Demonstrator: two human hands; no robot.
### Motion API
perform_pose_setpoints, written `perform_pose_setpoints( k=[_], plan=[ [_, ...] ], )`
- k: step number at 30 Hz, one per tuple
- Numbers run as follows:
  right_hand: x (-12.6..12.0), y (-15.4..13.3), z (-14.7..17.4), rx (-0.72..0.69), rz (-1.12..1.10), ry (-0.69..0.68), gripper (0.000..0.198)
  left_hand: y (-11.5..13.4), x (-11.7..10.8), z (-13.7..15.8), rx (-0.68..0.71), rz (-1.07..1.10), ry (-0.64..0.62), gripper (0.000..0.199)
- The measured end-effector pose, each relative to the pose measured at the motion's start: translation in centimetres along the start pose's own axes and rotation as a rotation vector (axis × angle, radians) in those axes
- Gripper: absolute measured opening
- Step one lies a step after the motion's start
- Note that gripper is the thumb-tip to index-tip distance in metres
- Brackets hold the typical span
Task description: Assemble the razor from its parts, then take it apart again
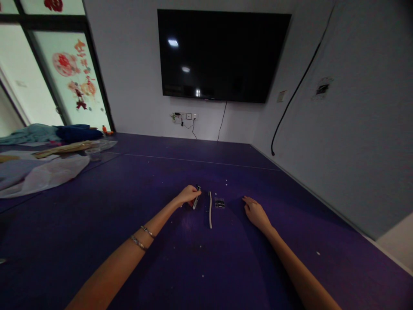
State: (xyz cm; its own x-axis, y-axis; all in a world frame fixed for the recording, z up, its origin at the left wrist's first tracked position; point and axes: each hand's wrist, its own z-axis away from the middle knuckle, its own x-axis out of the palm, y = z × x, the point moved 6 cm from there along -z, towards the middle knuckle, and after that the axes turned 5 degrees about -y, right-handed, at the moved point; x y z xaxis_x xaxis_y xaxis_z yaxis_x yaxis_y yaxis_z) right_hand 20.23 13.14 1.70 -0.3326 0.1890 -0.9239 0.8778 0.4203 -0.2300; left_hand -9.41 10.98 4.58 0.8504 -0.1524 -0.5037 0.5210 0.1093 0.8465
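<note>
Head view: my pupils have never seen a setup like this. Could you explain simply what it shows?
There is no machine: these are a person's bare hands, seen from a camera worn on that person's head, looking forward and down. The left hand grips a slim object, too small to identify. The right hand holds nothing visible and appears to rest on the purple surface. Between the hands lie a thin whitish stick and a small squarish item. A dark screen hangs on the wall beyond.
</note>
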Motion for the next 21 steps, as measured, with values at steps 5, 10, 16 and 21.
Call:
perform_pose_setpoints(
  k=[5,10,16,21],
  plan=[
    [0.2,0.2,0.0,0.011,-0.001,-0.007,0.043,-1.4,-1.8,-0.1,-0.036,0.396,0.089,0.027],
    [0.3,0.5,-0.1,0.013,-0.027,0.003,0.042,-2.6,-2.6,0.0,-0.124,0.639,0.156,0.020],
    [0.2,0.5,-0.1,0.009,-0.027,0.005,0.042,-3.6,-1.9,-0.2,-0.290,0.799,0.049,0.038],
    [-0.1,0.0,0.0,0.002,-0.006,0.001,0.042,-4.4,-1.8,-0.6,-0.358,0.836,-0.029,0.050]
  ],
)
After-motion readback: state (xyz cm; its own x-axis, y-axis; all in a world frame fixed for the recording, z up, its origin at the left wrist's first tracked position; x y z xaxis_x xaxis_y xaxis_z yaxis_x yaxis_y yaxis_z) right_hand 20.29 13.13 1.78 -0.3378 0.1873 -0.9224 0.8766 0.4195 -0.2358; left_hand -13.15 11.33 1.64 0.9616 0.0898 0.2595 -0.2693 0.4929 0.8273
